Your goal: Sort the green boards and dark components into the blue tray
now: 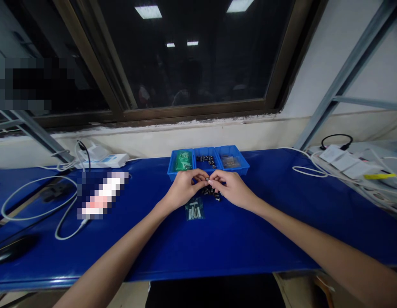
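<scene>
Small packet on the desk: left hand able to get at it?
Likely yes: nothing visible covers the small packet, close by the left hand, though that hand is occupied with a small part.

The one camera sits on my head, behind the near edge of the blue table, facing forward and down. It looks along my arms to my left hand and right hand, mid-view, and takes in the far window.
</scene>
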`<state>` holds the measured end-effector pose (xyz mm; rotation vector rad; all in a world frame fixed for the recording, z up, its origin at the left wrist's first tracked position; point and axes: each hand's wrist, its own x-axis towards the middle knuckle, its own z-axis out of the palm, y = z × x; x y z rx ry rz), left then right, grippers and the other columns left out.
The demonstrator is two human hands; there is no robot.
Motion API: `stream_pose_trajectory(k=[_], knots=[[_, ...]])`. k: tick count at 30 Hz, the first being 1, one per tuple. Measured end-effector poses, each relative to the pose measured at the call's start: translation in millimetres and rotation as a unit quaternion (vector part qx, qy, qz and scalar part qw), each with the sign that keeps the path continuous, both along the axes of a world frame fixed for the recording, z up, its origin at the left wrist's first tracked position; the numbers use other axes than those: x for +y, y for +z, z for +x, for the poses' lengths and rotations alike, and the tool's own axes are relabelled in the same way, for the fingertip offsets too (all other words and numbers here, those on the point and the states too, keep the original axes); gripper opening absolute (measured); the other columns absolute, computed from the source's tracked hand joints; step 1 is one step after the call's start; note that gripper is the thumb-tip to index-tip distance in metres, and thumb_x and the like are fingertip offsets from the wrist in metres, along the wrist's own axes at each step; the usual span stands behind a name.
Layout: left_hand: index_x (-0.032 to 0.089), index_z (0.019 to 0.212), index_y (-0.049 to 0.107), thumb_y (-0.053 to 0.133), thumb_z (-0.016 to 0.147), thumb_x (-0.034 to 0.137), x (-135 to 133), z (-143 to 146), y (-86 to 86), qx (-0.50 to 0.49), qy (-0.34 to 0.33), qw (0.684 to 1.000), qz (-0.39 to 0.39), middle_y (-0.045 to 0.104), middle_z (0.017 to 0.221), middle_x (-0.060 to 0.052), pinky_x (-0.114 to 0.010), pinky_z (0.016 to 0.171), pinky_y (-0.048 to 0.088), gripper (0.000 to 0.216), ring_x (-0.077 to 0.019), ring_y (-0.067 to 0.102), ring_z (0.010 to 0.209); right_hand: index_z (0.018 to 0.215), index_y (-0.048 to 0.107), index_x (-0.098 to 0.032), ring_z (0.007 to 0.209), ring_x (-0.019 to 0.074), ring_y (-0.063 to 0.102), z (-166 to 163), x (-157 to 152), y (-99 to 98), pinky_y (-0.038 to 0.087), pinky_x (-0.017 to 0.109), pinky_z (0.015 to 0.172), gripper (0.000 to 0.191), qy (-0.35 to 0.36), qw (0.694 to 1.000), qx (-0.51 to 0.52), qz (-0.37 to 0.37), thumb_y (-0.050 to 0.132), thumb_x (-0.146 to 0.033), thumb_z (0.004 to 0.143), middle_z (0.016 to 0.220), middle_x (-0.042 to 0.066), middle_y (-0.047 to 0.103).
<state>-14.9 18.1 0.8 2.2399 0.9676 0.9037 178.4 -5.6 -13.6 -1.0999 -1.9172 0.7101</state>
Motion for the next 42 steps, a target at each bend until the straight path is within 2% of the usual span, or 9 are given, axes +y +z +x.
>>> stream_pose_trajectory(k=[5, 12, 16, 20, 26, 29, 32, 35, 42], knots=[[0.018, 0.092, 0.070, 0.065, 0.087, 0.025, -0.4, -0.7, 0.0, 0.009, -0.009, 1.000, 0.003, 0.073, 0.083, 0.001, -0.024, 0.068, 0.047, 0.010, -0.0108, 0.065, 0.072, 0.082, 0.061, -0.019, 0.061, 0.0115, 0.059, 0.4, -2.5, 1.6, 0.042, 0.025, 0.058, 0.016, -0.007, 0.998, -0.017, 0.056, 0.054, -0.027, 0.094, 0.068, -0.002, 0.064], [0.017, 0.091, 0.069, 0.062, 0.090, 0.026, 0.1, -0.4, -1.1, 0.024, -0.014, 0.999, 0.025, 0.072, 0.082, 0.001, -0.025, 0.069, 0.048, 0.012, -0.0101, 0.062, 0.069, 0.100, 0.062, -0.020, 0.076, 0.0153, 0.063, 2.1, -2.6, -2.3, 0.045, 0.028, 0.069, 0.014, -0.013, 0.987, -0.093, 0.132, 0.048, -0.019, 0.097, 0.087, 0.003, 0.068], [0.016, 0.087, 0.069, 0.057, 0.094, 0.031, 0.2, -0.9, -1.8, 0.038, -0.012, 0.999, 0.025, 0.070, 0.077, 0.000, -0.024, 0.065, 0.047, 0.020, -0.0114, 0.063, 0.069, 0.097, 0.063, -0.020, 0.081, 0.0174, 0.063, 3.0, 0.2, -6.7, 0.045, 0.029, 0.072, 0.012, -0.011, 0.982, -0.130, 0.139, 0.051, -0.018, 0.095, 0.090, 0.004, 0.068], [0.015, 0.083, 0.066, 0.049, 0.098, 0.036, -1.6, -1.3, -1.5, 0.042, -0.016, 0.998, 0.032, 0.066, 0.071, 0.000, -0.023, 0.061, 0.045, 0.031, -0.0112, 0.061, 0.065, 0.084, 0.061, -0.019, 0.071, 0.0157, 0.058, 0.8, -1.2, -5.7, 0.042, 0.028, 0.065, 0.014, -0.006, 0.978, -0.154, 0.137, 0.053, -0.023, 0.095, 0.079, 0.002, 0.063], [0.016, 0.092, 0.063, 0.050, 0.097, 0.031, -2.0, -1.0, 0.1, 0.025, -0.012, 0.996, 0.080, 0.067, 0.082, -0.002, -0.024, 0.064, 0.045, 0.020, -0.0116, 0.061, 0.071, 0.079, 0.056, -0.018, 0.063, 0.0132, 0.053, -3.3, -6.4, -2.4, 0.038, 0.026, 0.060, 0.018, -0.001, 0.986, -0.132, 0.100, 0.050, -0.022, 0.095, 0.071, 0.000, 0.059], [0.016, 0.089, 0.063, 0.045, 0.099, 0.026, -2.1, -1.1, 1.3, 0.047, -0.024, 0.993, 0.105, 0.067, 0.084, -0.003, -0.025, 0.067, 0.045, 0.022, -0.0121, 0.060, 0.072, 0.078, 0.057, -0.018, 0.063, 0.0126, 0.053, -3.2, -6.6, -1.4, 0.038, 0.026, 0.060, 0.020, 0.000, 0.988, -0.122, 0.100, 0.049, -0.023, 0.096, 0.071, 0.000, 0.059], [0.016, 0.097, 0.062, 0.043, 0.099, 0.022, -3.1, -1.4, 1.2, 0.068, -0.030, 0.990, 0.121, 0.067, 0.088, -0.004, -0.026, 0.069, 0.046, 0.020, -0.0128, 0.061, 0.074, 0.079, 0.057, -0.018, 0.065, 0.0132, 0.055, -1.7, -5.2, -0.8, 0.038, 0.027, 0.062, 0.023, -0.004, 0.987, -0.120, 0.108, 0.047, -0.026, 0.098, 0.071, 0.000, 0.060], [0.016, 0.106, 0.059, 0.049, 0.095, 0.019, -4.1, -2.3, -0.4, 0.089, -0.033, 0.986, 0.136, 0.067, 0.092, -0.005, -0.027, 0.070, 0.048, 0.016, -0.0142, 0.061, 0.077, 0.076, 0.056, -0.018, 0.064, 0.0134, 0.055, -0.3, -4.3, -0.3, 0.037, 0.027, 0.062, 0.026, -0.009, 0.986, -0.125, 0.112, 0.046, -0.028, 0.099, 0.069, 0.000, 0.058], [0.015, 0.103, 0.059, 0.041, 0.101, 0.029, -3.9, -5.1, -3.3, 0.198, -0.037, 0.956, 0.214, 0.064, 0.095, -0.008, -0.030, 0.070, 0.049, 0.023, -0.0178, 0.063, 0.082, 0.069, 0.053, -0.019, 0.063, 0.0139, 0.054, 1.7, -3.1, 0.4, 0.036, 0.028, 0.062, 0.033, -0.020, 0.979, -0.163, 0.123, 0.043, -0.028, 0.099, 0.066, 0.000, 0.057]])
